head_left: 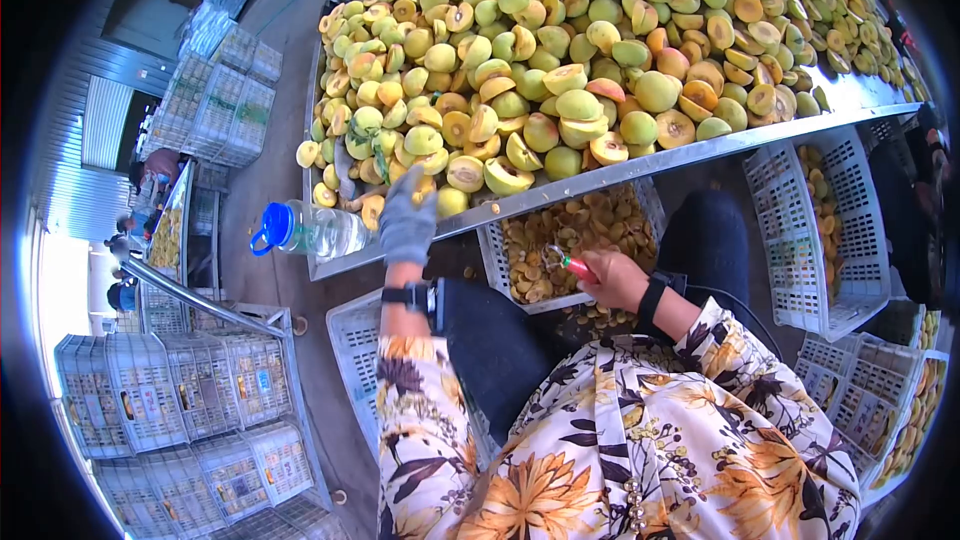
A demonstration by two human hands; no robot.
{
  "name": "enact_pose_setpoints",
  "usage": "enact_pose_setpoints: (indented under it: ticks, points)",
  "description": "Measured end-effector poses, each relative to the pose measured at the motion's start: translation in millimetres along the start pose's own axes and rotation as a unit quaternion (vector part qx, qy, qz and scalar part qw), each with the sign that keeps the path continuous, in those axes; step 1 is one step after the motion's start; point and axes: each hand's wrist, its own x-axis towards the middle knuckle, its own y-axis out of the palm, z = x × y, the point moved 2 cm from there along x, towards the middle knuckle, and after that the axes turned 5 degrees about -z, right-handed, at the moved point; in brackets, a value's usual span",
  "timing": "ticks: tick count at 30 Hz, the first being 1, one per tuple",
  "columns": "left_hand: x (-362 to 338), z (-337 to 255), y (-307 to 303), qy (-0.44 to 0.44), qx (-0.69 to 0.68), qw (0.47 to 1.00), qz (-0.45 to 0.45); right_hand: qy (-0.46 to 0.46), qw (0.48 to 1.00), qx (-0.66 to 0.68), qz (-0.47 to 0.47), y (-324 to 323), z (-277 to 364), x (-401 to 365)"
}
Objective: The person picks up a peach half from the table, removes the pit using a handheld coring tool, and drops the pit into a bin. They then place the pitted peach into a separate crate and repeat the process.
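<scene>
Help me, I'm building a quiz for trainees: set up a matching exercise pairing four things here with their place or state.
Things
1. left hand
2. right hand
3. water bottle
4. white crate

Places or states
A. lying on its side at the edge of the table, blue cap on
B. below the table edge, holding fruit pieces
C. gloved in grey, reaching to the fruit heap
D. bare, gripping a red-handled tool

Pairs: 1-C, 2-D, 3-A, 4-B
</scene>
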Motion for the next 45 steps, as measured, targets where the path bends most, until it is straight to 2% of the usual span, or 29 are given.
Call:
enact_pose_setpoints:
  ticks: [2, 3, 4, 7, 10, 12, 13, 14, 15, 16, 17, 18, 19, 20, 21, 22, 23, 24, 26, 27, 28, 30, 34, 36, 38, 40, 44, 45]
  points:
    - [30, -17, 25, 0.046, 0.010, 0.994, 0.096, 0.025, 0.999, 0.041, 0.019, -4, 2, -7]
    - [37, -27, 34, 0.025, 0.064, 0.983, 0.172, 0.036, 0.999, 0.029, 0.023, -9, 4, -11]
    - [40, -31, 42, 0.083, 0.107, 0.977, 0.166, 0.039, 0.999, 0.024, 0.018, -12, 4, -14]
    - [44, -28, 58, 0.054, 0.143, 0.970, 0.188, 0.059, 0.998, 0.029, -0.011, -16, 2, -18]
    - [39, -24, 52, 0.016, 0.120, 0.977, 0.177, 0.067, 0.994, 0.063, -0.063, -22, 12, -10]
    - [29, -24, 44, -0.037, 0.033, 0.998, 0.042, 0.063, 0.991, 0.091, -0.077, -26, 18, -1]
    - [20, -37, 29, -0.026, -0.032, 0.999, -0.020, 0.062, 0.987, 0.116, -0.095, -30, 22, 5]
    - [10, -44, 23, -0.027, -0.030, 0.999, -0.019, 0.063, 0.987, 0.118, -0.093, -33, 26, 10]
    - [-1, -46, 21, -0.121, -0.262, 0.957, -0.009, 0.065, 0.985, 0.123, -0.098, -36, 32, 16]
    - [-12, -49, 21, -0.208, -0.477, 0.854, -0.001, 0.067, 0.984, 0.128, -0.102, -39, 38, 22]
    - [-22, -54, 23, -0.224, -0.564, 0.794, 0.032, 0.063, 0.984, 0.136, -0.100, -40, 46, 27]
    - [-32, -61, 27, -0.239, -0.645, 0.723, 0.066, 0.064, 0.984, 0.137, -0.097, -43, 55, 29]
    - [-42, -72, 31, -0.280, -0.694, 0.662, 0.055, 0.062, 0.987, 0.137, -0.058, -45, 64, 32]
    - [-53, -81, 36, -0.314, -0.674, 0.669, 0.010, 0.060, 0.989, 0.136, -0.020, -43, 69, 33]
    - [-60, -84, 37, -0.374, -0.690, 0.617, 0.060, 0.024, 0.989, 0.140, -0.044, -34, 68, 31]
    - [-67, -87, 40, -0.430, -0.701, 0.558, 0.112, 0.029, 0.989, 0.140, -0.043, -32, 70, 30]
    - [-70, -86, 45, -0.398, -0.682, 0.603, 0.115, 0.028, 0.991, 0.123, -0.051, -32, 71, 29]
    - [-75, -91, 51, -0.400, -0.682, 0.600, 0.120, 0.028, 0.992, 0.105, -0.059, -33, 72, 27]
    - [-81, -109, 56, -0.421, -0.716, 0.556, 0.042, 0.049, 0.993, 0.093, -0.046, -34, 68, 22]
    - [-87, -97, 68, -0.379, -0.719, 0.580, 0.051, 0.048, 0.994, 0.088, -0.044, -33, 64, 18]
    - [-88, -101, 67, -0.380, -0.720, 0.578, 0.055, 0.047, 0.995, 0.082, -0.041, -32, 60, 15]
    - [-87, -112, 63, -0.310, -0.694, 0.650, 0.009, 0.055, 0.994, 0.085, -0.045, -31, 57, 10]
    - [-93, -116, 73, -0.282, -0.698, 0.658, -0.015, 0.072, 0.989, 0.111, -0.060, -32, 57, 3]
    - [-95, -118, 76, -0.224, -0.660, 0.717, -0.009, 0.083, 0.988, 0.120, -0.059, -33, 57, 1]
    - [-96, -123, 75, -0.203, -0.651, 0.731, 0.003, 0.094, 0.985, 0.130, -0.058, -32, 59, -1]
    - [-98, -125, 78, -0.197, -0.618, 0.761, -0.014, 0.153, 0.974, 0.164, -0.030, -29, 61, -3]
    - [-97, -120, 81, -0.263, -0.636, 0.725, -0.021, 0.152, 0.971, 0.187, 0.004, -26, 65, -5]
    - [-95, -117, 81, -0.289, -0.661, 0.692, -0.004, 0.141, 0.973, 0.181, -0.001, -24, 66, -4]
